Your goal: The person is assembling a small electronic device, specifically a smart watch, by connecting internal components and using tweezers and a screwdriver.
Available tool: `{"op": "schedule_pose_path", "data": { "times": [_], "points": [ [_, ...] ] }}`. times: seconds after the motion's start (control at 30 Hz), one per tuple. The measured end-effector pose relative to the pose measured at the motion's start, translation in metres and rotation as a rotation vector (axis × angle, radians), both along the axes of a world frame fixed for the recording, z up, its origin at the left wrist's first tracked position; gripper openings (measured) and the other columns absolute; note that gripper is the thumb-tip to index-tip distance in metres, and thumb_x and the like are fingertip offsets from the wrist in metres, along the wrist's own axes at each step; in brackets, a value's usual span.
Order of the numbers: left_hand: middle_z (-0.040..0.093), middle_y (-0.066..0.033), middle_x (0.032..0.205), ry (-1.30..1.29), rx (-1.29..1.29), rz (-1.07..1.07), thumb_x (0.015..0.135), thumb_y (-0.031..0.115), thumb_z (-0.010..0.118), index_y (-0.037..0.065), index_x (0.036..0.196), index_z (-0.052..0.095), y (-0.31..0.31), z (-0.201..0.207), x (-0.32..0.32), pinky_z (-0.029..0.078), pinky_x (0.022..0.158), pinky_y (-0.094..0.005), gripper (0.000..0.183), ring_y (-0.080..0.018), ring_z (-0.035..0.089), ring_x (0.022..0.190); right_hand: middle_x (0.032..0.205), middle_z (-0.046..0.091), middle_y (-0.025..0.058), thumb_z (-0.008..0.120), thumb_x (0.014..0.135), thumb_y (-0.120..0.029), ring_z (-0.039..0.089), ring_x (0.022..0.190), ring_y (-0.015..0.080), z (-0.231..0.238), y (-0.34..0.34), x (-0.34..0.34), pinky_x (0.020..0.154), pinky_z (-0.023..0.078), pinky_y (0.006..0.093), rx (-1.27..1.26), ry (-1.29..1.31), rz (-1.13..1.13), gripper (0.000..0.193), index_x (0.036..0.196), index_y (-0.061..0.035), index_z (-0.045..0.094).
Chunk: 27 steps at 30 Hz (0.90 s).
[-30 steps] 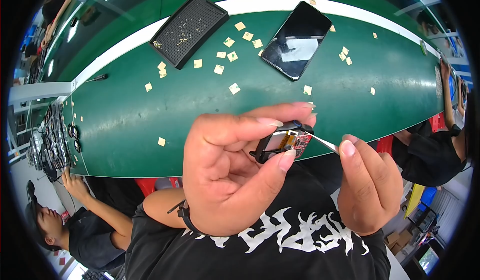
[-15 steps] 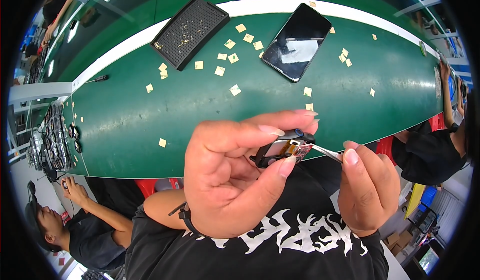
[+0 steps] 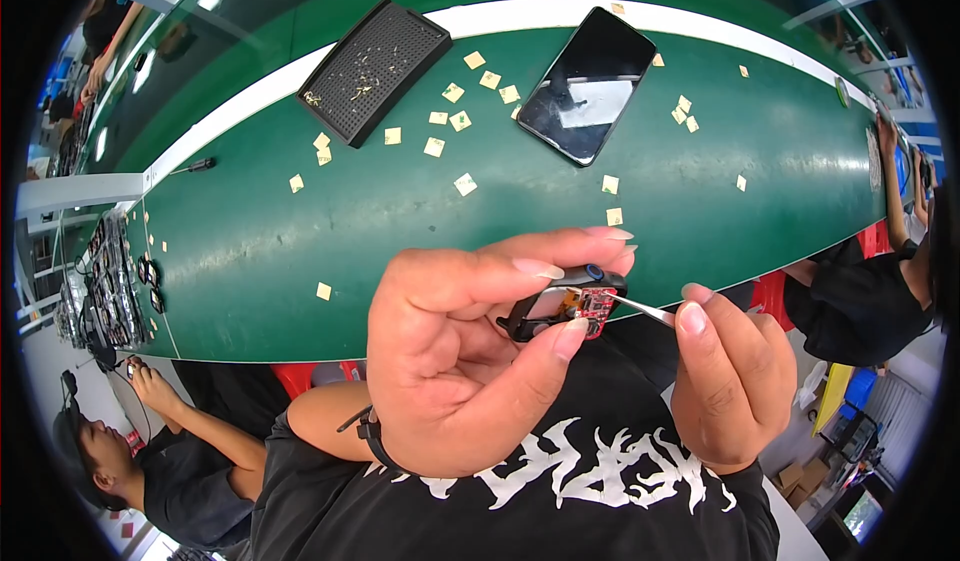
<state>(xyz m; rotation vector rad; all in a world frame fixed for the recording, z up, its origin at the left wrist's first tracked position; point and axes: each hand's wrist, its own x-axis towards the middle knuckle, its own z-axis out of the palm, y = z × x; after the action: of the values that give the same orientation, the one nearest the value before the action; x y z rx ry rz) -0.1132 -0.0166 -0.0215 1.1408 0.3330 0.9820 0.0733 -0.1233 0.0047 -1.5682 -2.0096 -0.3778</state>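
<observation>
Between the thumb and fingers of my left hand (image 3: 450,351) is a small black smartwatch case (image 3: 548,304), held tilted in front of my chest. A blue-ringed crown sits on its upper edge. At the case's right side a red circuit board (image 3: 597,305) faces me, with orange flex cable beside it. My right hand (image 3: 735,381) pinches metal tweezers (image 3: 648,311) between thumb and fingers. Their tip reaches the upper part of the board; whether it grips anything there is too small to tell. Fingers hide part of the case.
On the green table (image 3: 520,211) lie a black perforated tray (image 3: 385,66) with small metal bits, a dark phone (image 3: 587,86) and several pale yellow squares (image 3: 465,184). A screwdriver (image 3: 203,165) and bagged parts (image 3: 108,281) are at left. People (image 3: 190,471) sit on both sides.
The tweezers' tip has moved left, from the board's edge onto its upper part. The red board now shows more of its face, and less of the flex cable is visible.
</observation>
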Motion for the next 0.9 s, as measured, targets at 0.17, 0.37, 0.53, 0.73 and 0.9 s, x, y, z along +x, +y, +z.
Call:
{"op": "schedule_pose_path", "data": {
  "times": [0.17, 0.37, 0.53, 0.73, 0.9],
  "points": [
    [0.053, -0.0371, 0.132, -0.015, -0.016, -0.003, 0.09, -0.017, 0.055, 0.005, 0.125, 0.038, -0.0003, 0.0005, 0.0008, 0.055, 0.101, -0.0527, 0.044, -0.0478, 0.061, 0.118, 0.096, 0.071, 0.017, 0.076, 0.071, 0.005, 0.056, 0.059, 0.0159, -0.0028, 0.0003, -0.0001, 0.046, 0.038, 0.0241, 0.036, 0.057, -0.014, 0.04, 0.111, 0.0033, 0.07],
    [0.053, -0.0367, 0.132, -0.036, -0.036, 0.006, 0.09, -0.015, 0.056, 0.004, 0.125, 0.038, -0.0004, -0.003, 0.0027, 0.054, 0.101, -0.0535, 0.044, -0.0482, 0.061, 0.118, 0.094, 0.071, 0.0167, 0.076, 0.072, 0.008, 0.056, 0.058, 0.0164, -0.0008, 0.0006, -0.0027, 0.046, 0.04, 0.0252, 0.009, 0.119, -0.025, 0.041, 0.112, 0.0031, 0.07],
    [0.053, -0.037, 0.132, -0.046, -0.021, 0.0, 0.09, -0.016, 0.056, 0.004, 0.125, 0.038, 0.0002, -0.0031, 0.0023, 0.054, 0.101, -0.0532, 0.045, -0.0483, 0.062, 0.118, 0.093, 0.071, 0.0164, 0.076, 0.07, 0.008, 0.055, 0.057, 0.0156, -0.0016, -0.0011, -0.001, 0.045, 0.04, 0.0249, -0.003, 0.117, -0.017, 0.041, 0.111, 0.0038, 0.07],
    [0.052, -0.0373, 0.132, -0.038, 0.037, -0.051, 0.09, -0.017, 0.055, 0.005, 0.126, 0.037, 0.0024, -0.0051, 0.0015, 0.054, 0.102, -0.0517, 0.046, -0.0478, 0.06, 0.12, 0.093, 0.071, 0.0165, 0.076, 0.069, 0.006, 0.053, 0.056, 0.0142, -0.006, -0.0035, -0.0027, 0.045, 0.038, 0.0237, 0.024, 0.095, -0.026, 0.041, 0.11, 0.0041, 0.071],
    [0.052, -0.0373, 0.133, -0.018, 0.081, -0.054, 0.09, -0.017, 0.055, 0.005, 0.127, 0.037, 0.001, -0.0064, 0.0031, 0.054, 0.102, -0.0504, 0.047, -0.0466, 0.06, 0.121, 0.093, 0.072, 0.017, 0.077, 0.069, 0.005, 0.053, 0.056, 0.0138, -0.0069, -0.0045, -0.0025, 0.044, 0.036, 0.0232, 0.03, 0.054, -0.028, 0.041, 0.109, 0.0042, 0.071]
  ]
}}
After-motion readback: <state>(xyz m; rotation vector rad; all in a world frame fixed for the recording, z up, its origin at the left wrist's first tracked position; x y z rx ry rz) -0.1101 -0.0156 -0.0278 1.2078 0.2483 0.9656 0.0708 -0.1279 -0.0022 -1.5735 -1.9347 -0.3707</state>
